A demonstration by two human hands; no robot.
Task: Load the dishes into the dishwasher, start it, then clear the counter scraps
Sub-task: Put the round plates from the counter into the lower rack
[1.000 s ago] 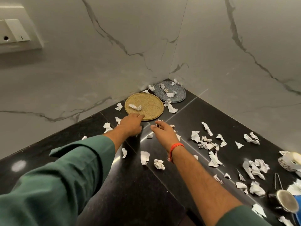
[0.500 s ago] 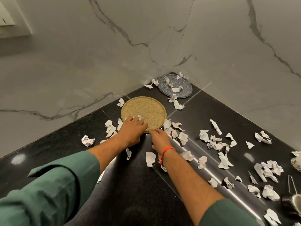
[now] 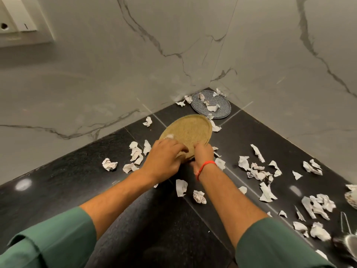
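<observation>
Head view: hands (image 3: 164,159) hide gold plate's (image 3: 190,130) near rim.

head cam | looks forward and down, close over black counter (image 3: 58,182) | faces marble wall corner (image 3: 212,55)

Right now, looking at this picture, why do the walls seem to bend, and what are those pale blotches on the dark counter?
Head view: the wide-angle lens bows the marble wall and stretches the green sleeves at the edges; the pale blotches are lamp glare on the glossy black counter; the metal cup at the right edge is smeared by blur, while both hands on the yellow plate stay fairly sharp.
</observation>
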